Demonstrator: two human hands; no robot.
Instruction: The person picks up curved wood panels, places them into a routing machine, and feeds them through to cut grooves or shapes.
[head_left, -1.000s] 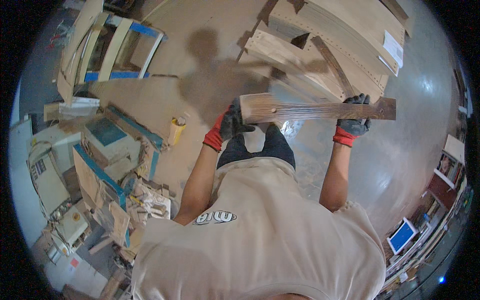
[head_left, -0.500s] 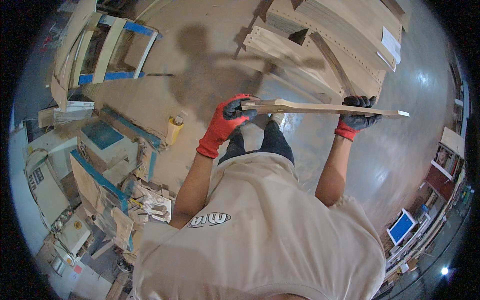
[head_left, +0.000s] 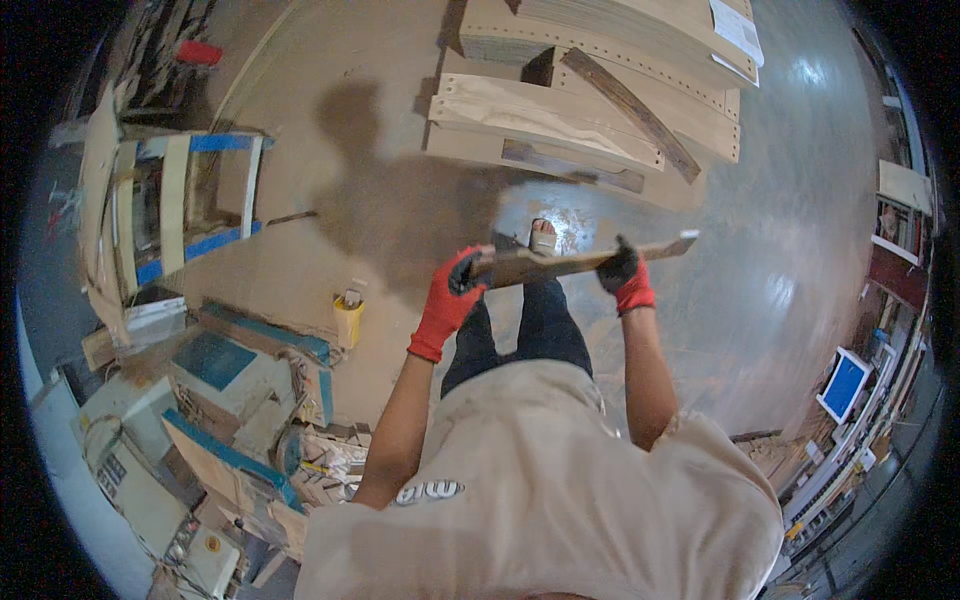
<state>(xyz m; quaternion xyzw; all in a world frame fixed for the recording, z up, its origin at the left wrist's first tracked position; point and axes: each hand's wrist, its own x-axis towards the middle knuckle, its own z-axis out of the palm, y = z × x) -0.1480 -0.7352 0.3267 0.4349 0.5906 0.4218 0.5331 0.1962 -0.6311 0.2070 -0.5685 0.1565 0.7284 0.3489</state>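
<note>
A: Handling?
B: I advise equal support, wrists straight, no twist.
A: Report, left to right.
B: I see the red-and-black-gloved left hand, its grip pinching one end of a long, slightly bent brown wooden slat, held above the smooth, glossy floor. The red-and-black-gloved right hand has its grip closed on the slat, short of the pale tip.
</note>
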